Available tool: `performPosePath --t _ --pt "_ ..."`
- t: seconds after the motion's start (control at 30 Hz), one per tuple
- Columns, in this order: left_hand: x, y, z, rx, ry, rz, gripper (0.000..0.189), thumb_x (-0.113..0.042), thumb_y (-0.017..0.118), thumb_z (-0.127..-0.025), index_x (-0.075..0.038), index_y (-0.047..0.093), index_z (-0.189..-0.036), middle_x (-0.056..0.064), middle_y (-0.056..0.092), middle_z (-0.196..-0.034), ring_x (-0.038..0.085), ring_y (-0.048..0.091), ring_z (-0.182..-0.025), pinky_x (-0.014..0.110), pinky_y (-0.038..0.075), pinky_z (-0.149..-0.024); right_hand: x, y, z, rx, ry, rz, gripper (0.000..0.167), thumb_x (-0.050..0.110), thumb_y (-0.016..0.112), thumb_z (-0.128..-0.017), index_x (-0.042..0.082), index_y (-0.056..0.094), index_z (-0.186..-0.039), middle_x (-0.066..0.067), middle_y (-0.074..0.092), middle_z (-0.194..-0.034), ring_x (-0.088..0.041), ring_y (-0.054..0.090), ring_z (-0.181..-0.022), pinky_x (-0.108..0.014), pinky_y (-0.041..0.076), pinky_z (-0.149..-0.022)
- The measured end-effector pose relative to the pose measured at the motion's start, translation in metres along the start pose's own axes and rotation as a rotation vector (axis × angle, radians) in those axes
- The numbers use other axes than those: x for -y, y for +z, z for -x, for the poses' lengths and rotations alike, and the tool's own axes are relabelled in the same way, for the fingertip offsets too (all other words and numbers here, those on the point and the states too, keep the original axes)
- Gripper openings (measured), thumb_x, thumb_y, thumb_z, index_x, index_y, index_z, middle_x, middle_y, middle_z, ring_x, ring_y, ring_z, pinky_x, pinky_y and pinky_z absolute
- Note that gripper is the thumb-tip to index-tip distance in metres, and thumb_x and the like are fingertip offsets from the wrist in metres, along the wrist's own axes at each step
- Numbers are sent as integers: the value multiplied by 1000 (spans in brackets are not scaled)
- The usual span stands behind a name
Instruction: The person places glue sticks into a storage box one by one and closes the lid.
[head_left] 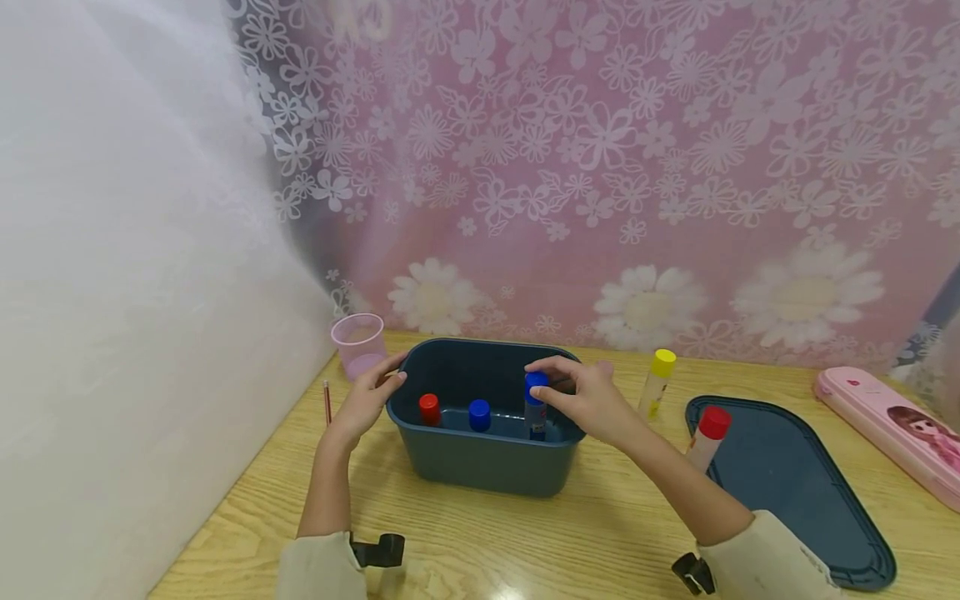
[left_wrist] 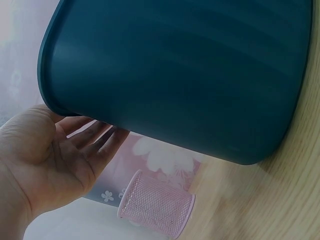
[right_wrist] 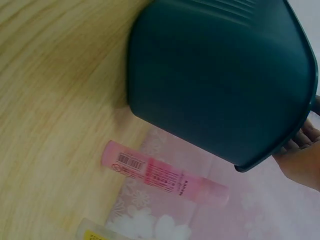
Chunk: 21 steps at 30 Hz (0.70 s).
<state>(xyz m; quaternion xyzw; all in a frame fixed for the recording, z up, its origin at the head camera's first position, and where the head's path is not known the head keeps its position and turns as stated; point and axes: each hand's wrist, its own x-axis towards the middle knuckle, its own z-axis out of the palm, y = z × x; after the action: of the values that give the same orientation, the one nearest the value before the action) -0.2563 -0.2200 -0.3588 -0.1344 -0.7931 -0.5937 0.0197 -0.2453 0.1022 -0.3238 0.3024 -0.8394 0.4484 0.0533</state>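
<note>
A dark teal plastic bin (head_left: 487, 462) stands on the table in the head view. My left hand (head_left: 367, 400) holds its left end, thumb at the rim and fingers along the outside wall, as the left wrist view shows. At the other end, my right hand (head_left: 592, 398) pinches a blue-capped glue stick (head_left: 536, 408) near its cap, upright inside the bin. Also within the bin stand a red-capped stick (head_left: 430, 409) and another blue-capped stick (head_left: 480, 415), their lower parts hidden by the front wall. The right wrist view shows the bin's outside wall (right_wrist: 215, 80) and my fingers at its rim.
Behind the bin's left end stands a pink mesh cup (left_wrist: 156, 204), with a pencil (head_left: 327, 402) nearby. To the right are a yellow-capped glue stick (head_left: 657, 385), a red-capped one (head_left: 708, 437), a dark lid (head_left: 795, 483) and a pink pencil case (head_left: 892, 429). A pink glue stick (right_wrist: 162, 175) stands beside the bin.
</note>
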Motion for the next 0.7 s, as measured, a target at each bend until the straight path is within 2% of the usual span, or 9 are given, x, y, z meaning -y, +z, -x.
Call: performPosePath --t 0.1,0.33,0.57,0.7 --pt "0 0 -1 -1 1 4 48 -16 45 -98 2 32 -141 19 29 -144 35 33 -127 47 26 -102 -4 3 2 7 3 38 31 19 64 -88 7 61 -116 -2 64 -100 -20 60 -94 -32 50 -74" --pt "2 -1 -1 -4 4 1 48 -15 45 -98 2 32 -141 18 29 -144 35 33 -126 48 25 -102 -8 10 5 45 4 99 29 21 66 -86 8 64 -112 3 64 -95 -16 57 -88 -26 44 -57" --pt "2 0 -1 -4 5 0 47 -14 44 -98 3 32 -141 19 29 -144 36 33 -126 48 26 -102 -10 12 6 88 4 146 27 23 67 -85 11 65 -108 3 64 -99 -17 58 -93 -33 47 -75" --pt "1 0 0 -5 4 -6 48 -16 45 -98 2 32 -141 18 29 -144 35 33 -126 48 25 -102 -11 11 6 118 2 144 26 23 67 -85 10 65 -107 2 64 -100 -19 58 -95 -37 48 -79"
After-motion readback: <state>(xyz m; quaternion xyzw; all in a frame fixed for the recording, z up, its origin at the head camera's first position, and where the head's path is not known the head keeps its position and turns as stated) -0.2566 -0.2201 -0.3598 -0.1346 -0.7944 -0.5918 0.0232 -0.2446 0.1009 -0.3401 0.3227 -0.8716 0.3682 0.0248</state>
